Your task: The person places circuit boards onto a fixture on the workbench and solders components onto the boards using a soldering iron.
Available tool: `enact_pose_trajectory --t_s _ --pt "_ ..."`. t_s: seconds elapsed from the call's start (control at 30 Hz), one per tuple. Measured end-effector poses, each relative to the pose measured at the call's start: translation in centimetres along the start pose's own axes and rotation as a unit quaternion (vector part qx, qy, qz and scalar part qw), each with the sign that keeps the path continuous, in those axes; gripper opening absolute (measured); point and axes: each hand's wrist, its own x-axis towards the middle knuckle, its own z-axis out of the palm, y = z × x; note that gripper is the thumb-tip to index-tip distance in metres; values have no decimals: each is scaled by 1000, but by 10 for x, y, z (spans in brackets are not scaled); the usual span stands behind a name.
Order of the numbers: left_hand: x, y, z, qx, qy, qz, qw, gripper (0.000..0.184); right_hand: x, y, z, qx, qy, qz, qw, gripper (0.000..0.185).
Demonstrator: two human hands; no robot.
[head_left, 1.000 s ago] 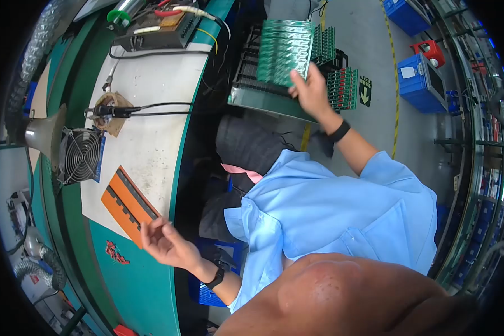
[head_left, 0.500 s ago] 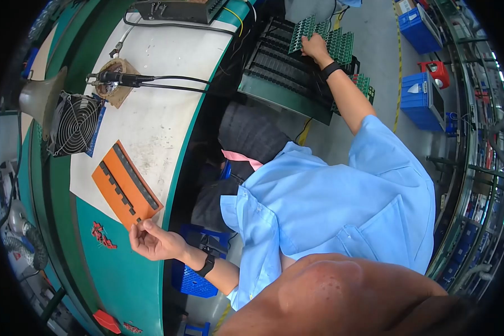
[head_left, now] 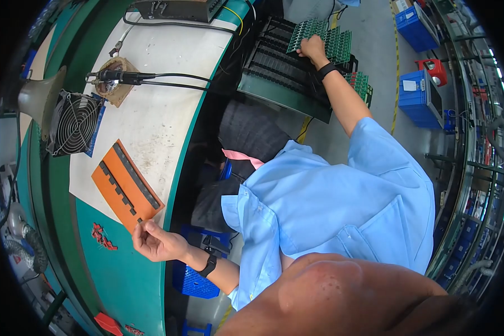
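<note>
At the lower end of an orange plate (head_left: 117,182), which lies on the bench with black strips and a row of dark notched pieces along it, is my left hand (head_left: 158,241). Its thumb and forefinger are pinched together at the plate's corner; what is between them is too small to make out. My right hand (head_left: 312,49) reaches far to the side and grips the edge of a green circuit board (head_left: 305,31) above a black slotted rack (head_left: 285,67). More green circuit boards (head_left: 339,45) stand in a row beside that hand.
A fan (head_left: 75,123) and a holder with black cabled tools (head_left: 115,78) stand on the bench. Red small parts (head_left: 102,236) lie on the green mat. Blue crates (head_left: 417,92) and a red stool (head_left: 433,71) are on the floor beyond, near shelving.
My right hand has shifted slightly left and down, and the circuit board it grips has tilted flatter. My left hand has moved a little to the right at the plate's corner.
</note>
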Motion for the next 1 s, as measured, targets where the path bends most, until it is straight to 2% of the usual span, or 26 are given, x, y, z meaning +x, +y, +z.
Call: enact_pose_trajectory --t_s 0.13,0.33,0.47,0.57,0.6,0.67,0.73,0.77,0.83,0.87,0.97,1.0 --pt "-1 -2 -3 -13 -6 0 1000 22 8 19 3 8 9 -3 1000 35" --pt "0 -1 -2 -15 -11 -2 1000 22 1 6 5 25 45 -44 998 41" --pt "-1 1 -5 -11 -10 3 1000 22 -10 -4 -8 26 -14 2 1000 49" --pt "-1 -1 -1 -17 -23 2 1000 22 -46 1 -52 -8 -9 -61 998 47" --pt "-2 -1 0 -18 -17 6 1000 22 -48 18 -71 -17 3 -47 999 47" --pt "-1 -2 -1 -17 -2 17 1000 20 -47 57 -120 -140 121 -182 966 41" --pt "2 -4 -2 -10 -26 35 999 20 -52 91 -174 -192 166 -105 961 39" --pt "3 -6 -2 0 -33 59 998 20 -58 110 -196 -196 170 -98 961 39" --pt "4 -8 1 7 -42 80 996 20 -69 142 -225 -292 110 -11 950 36" --pt "4 -9 1 10 -49 85 995 19 -74 150 -227 -294 111 -8 949 36" --pt "6 -7 -2 23 -57 101 993 19 -108 136 -204 -187 -1 111 976 28" --pt "6 -7 -1 14 -53 93 994 19 -110 134 -197 -184 -2 109 977 28"
